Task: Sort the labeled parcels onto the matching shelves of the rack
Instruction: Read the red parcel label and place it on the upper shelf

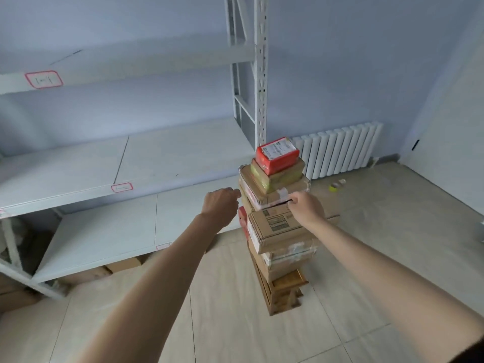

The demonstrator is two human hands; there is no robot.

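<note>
A tall stack of parcels (277, 231) stands on a small wooden stool (286, 292) right of the rack. A red parcel (277, 155) with a white label tops it, over a yellowish taped box (281, 178) and a wide brown box (272, 193). My right hand (305, 205) grips the near right edge of that wide brown box, fingers curled under it. My left hand (221, 205) reaches the stack's left side, fingertips at the same box; its fingers are hidden behind the hand. The white metal rack (131, 163) fills the left, with red-framed shelf labels (43, 79).
Rack upright (261, 74) stands just behind the stack. A white radiator (340, 150) lines the back wall. A roll of tape (336, 186) lies on the tiled floor. Brown boxes (123, 264) sit under the lowest shelf. Open floor lies to the right.
</note>
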